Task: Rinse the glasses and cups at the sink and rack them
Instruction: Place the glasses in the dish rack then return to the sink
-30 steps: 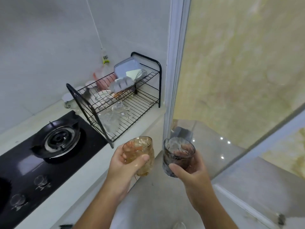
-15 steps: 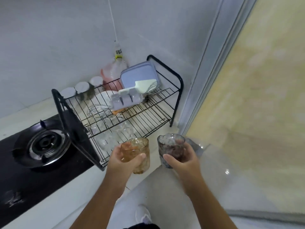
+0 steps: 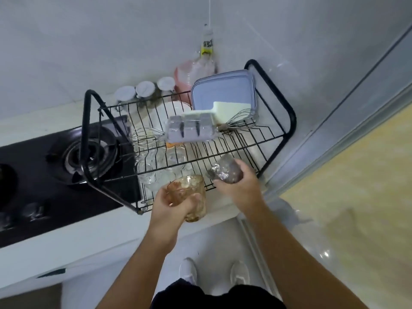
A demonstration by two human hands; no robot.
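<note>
Left hand: the left hand (image 3: 176, 205) has fingers and thumb wrapped round an amber textured glass tumbler (image 3: 189, 195).
Amber tumbler: held over the front edge of the bench, just in front of the rack's front wires; mouth turned up and away from the person, base toward them.
Right hand: the right hand (image 3: 242, 186) is closed from above on a dark smoky glass tumbler (image 3: 227, 171).
Dark tumbler: over the front right part of the rack's upper wire shelf and tipped well off upright. Blurred, so whether it touches the wires cannot be told.
Spacing: the two tumblers are near each other but apart, amber to the left and nearer the person.
Rack: black two-tier wire dish rack (image 3: 278, 97) standing on the white bench (image 3: 66, 237) in the corner by the wall.
Lower tier: several clear glasses (image 3: 156, 172) under the wires at front left, just beyond the amber tumbler.
Upper shelf, middle: a lilac plastic tray with square cells (image 3: 191, 130), with a wire whisk (image 3: 147, 134) at its left.
Upper shelf, rear: a lilac square plastic lid (image 3: 223, 90) leaning on the back, a pale green flat piece (image 3: 231, 108) in front of it, a second wire whisk (image 3: 240, 119) and a white plate (image 3: 174, 110).
Behind rack: three jars with white lids (image 3: 145, 89) in a row; a pink bottle (image 3: 189, 74) in the corner.
Left of rack: black glass gas hob (image 3: 33, 186) set in the bench, its round burner (image 3: 93, 152) partly behind the rack's end frame.
Below: white shoes (image 3: 188, 270) on a pale glossy floor (image 3: 223, 241).
</note>
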